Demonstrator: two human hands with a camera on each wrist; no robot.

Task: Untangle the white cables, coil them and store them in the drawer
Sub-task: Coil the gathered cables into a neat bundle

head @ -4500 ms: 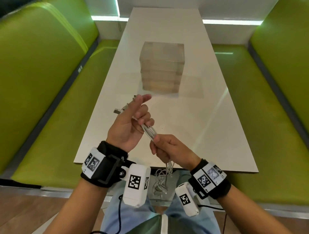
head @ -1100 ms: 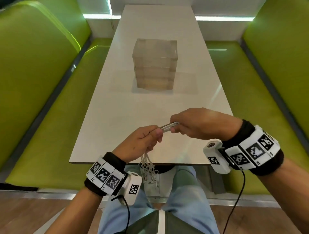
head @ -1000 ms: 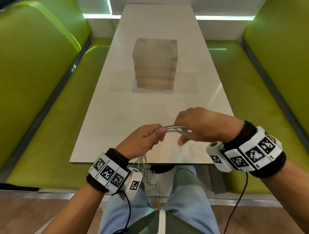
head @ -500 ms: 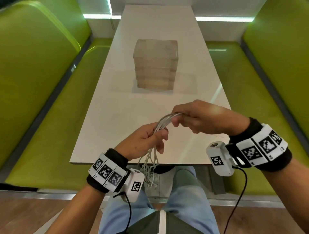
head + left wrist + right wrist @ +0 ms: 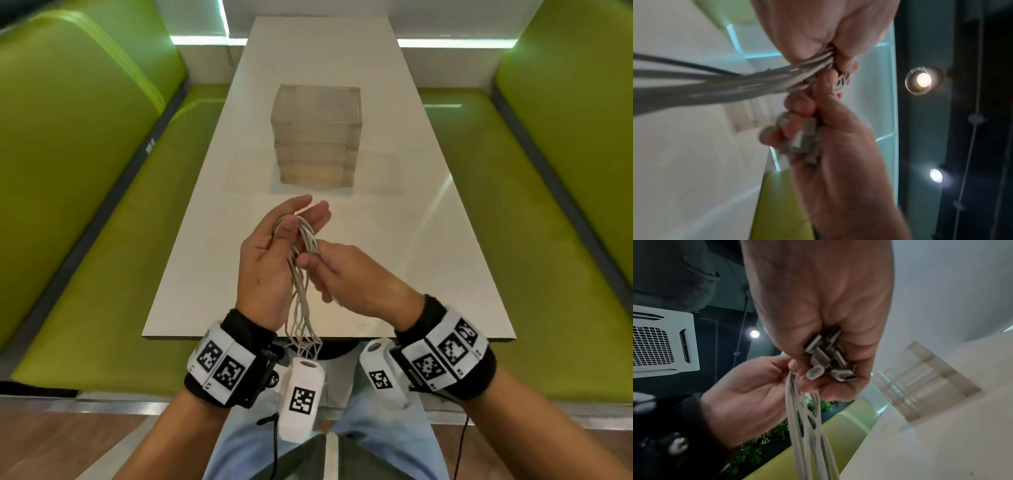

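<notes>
A bundle of white cables (image 5: 301, 274) loops over my left hand (image 5: 294, 222), which is raised palm-up above the near end of the table, thumb pinching the strands against the fingers. The loose loops hang down past the table edge toward my lap. My right hand (image 5: 311, 260) sits just right of it and pinches the same bundle. In the right wrist view, several cable plugs (image 5: 826, 363) are gathered in the right palm, with the cables (image 5: 807, 434) hanging below. The left wrist view shows the cables (image 5: 756, 81) clamped in my left hand (image 5: 818, 40). All drawers of the translucent drawer unit (image 5: 317, 137) are closed.
The white table (image 5: 394, 240) runs away from me, with the drawer unit in its middle. Green bench seats (image 5: 102, 240) line both sides. My lap and the wrist cameras (image 5: 301, 397) are below the table edge.
My left hand has turned palm-up and risen, with the bundle now folded over it. The right hand has dropped down and left, close against the left hand.
</notes>
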